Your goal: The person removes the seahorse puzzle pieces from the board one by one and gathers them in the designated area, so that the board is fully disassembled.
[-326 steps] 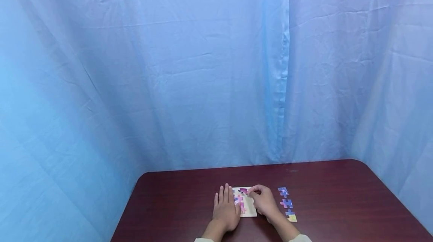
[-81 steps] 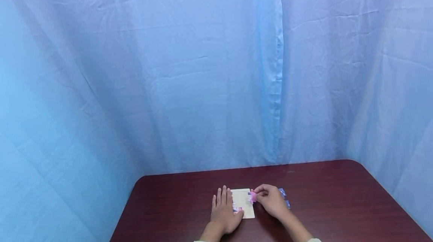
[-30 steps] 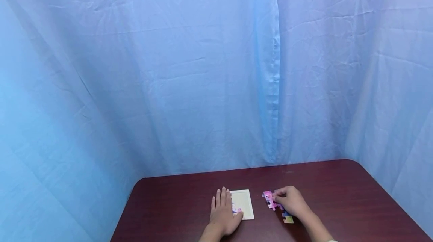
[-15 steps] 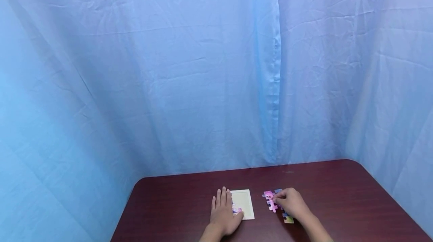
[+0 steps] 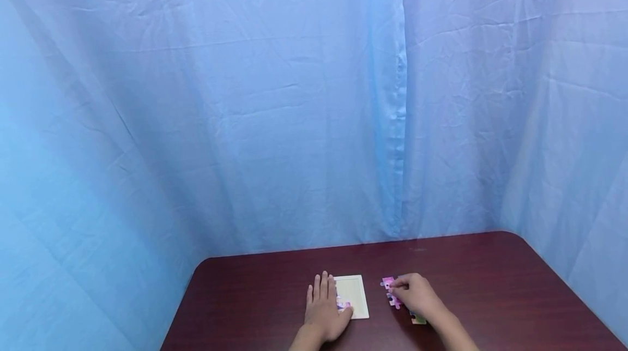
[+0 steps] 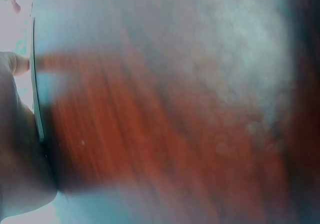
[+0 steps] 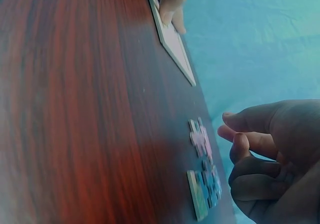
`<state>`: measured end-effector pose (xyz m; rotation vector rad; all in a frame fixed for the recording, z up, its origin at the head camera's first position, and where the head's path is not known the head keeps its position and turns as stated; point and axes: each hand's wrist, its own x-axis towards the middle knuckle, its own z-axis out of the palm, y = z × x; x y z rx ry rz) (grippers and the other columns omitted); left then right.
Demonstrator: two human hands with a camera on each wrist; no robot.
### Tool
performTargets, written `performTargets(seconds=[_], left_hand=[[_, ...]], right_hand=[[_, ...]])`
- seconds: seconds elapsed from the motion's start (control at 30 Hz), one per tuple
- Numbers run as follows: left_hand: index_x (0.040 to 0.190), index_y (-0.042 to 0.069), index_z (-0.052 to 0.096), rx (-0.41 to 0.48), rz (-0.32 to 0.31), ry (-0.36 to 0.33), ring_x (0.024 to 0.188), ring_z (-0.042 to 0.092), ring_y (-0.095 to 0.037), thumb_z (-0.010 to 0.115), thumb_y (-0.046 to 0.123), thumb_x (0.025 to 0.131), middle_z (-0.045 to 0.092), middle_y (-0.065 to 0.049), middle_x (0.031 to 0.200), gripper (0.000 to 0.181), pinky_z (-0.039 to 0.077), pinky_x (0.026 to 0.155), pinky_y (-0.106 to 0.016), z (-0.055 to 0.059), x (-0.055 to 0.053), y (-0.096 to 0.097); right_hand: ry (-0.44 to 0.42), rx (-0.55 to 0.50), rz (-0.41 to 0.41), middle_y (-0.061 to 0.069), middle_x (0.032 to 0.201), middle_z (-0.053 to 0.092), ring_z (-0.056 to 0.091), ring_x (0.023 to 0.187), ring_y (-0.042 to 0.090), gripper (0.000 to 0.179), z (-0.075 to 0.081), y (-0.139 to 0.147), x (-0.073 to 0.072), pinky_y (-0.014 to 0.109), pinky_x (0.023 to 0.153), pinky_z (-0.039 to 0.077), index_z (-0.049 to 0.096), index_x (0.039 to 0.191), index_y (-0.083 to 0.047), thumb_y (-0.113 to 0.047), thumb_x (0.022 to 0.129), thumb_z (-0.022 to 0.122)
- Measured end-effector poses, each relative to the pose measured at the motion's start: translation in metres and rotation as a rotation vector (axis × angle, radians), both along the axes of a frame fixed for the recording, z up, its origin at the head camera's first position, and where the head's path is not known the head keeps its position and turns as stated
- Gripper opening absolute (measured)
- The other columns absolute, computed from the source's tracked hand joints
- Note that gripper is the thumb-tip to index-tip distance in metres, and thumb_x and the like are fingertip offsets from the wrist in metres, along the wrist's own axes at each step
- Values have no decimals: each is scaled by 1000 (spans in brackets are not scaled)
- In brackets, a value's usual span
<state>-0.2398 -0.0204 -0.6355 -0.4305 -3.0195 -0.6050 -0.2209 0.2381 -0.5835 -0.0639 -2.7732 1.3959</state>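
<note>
My left hand (image 5: 324,310) lies flat with fingers straight over the left side of a pale puzzle tray (image 5: 365,297), hiding that part. Beside its thumb, a few pink and blue puzzle pieces (image 5: 344,305) sit in the tray's lower left; the rest of the visible floor is bare. To the right, my right hand (image 5: 417,294) hovers over loose jigsaw pieces on the table. In the right wrist view its thumb and index finger stand apart with nothing between them, the other fingers loosely curled. Below are pink pieces (image 7: 201,141) and a yellow-green piece (image 7: 199,196).
The dark red wooden table (image 5: 255,296) has rounded far corners. Blue curtains (image 5: 294,122) hang behind it and at both sides. Between the tray and the loose pieces runs a strip of tabletop.
Pink pieces have gone from the tray to the group on the right. My right hand has let go of the last one and lifted slightly leftward. The left hand stays on the tray.
</note>
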Motion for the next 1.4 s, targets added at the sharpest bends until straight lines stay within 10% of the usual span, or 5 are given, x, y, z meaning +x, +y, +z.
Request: performTargets(seconds=[0.3,0.57,0.93,1.17,1.4], left_hand=[[164,1,32,13,-5,-9,164,22,-38,57,54,97,27,-18,175,89,21,131,-61,-1,-1,0],[164,0,32,27,-13,-19,164,22,-39,58,53,96,27,-18,175,90,21,131,-62,0,-1,0],[164,1,32,18,-6,-44,165,21,-38,56,55,98,27,-18,175,89,21,131,-61,0,0,-3],[164,0,33,14,-16,-32,164,21,-39,49,47,105,26,-19,175,77,20,131,-62,0,0,-2],[162,-2,34,63,-25,-16,164,22,-41,45,37,110,29,-20,174,66,20,130,-63,8,4,-2]], right_hand=[[52,-12,170,21,111,77,56,71,1,12,3,-18,5,21,62,47,82,101,-3,-10,91,78],[34,54,277,-4,84,71,54,72,0,15,4,-33,7,23,64,47,82,105,-8,-17,94,77],[98,48,369,1,82,74,54,69,-2,20,-1,-59,4,22,63,48,82,109,0,-12,94,73],[119,138,348,10,109,81,72,106,21,23,-6,-71,3,43,90,61,83,112,-7,-7,94,70],[74,72,389,-5,65,60,47,56,1,27,-13,-75,3,24,54,41,80,118,-3,-9,94,69]])
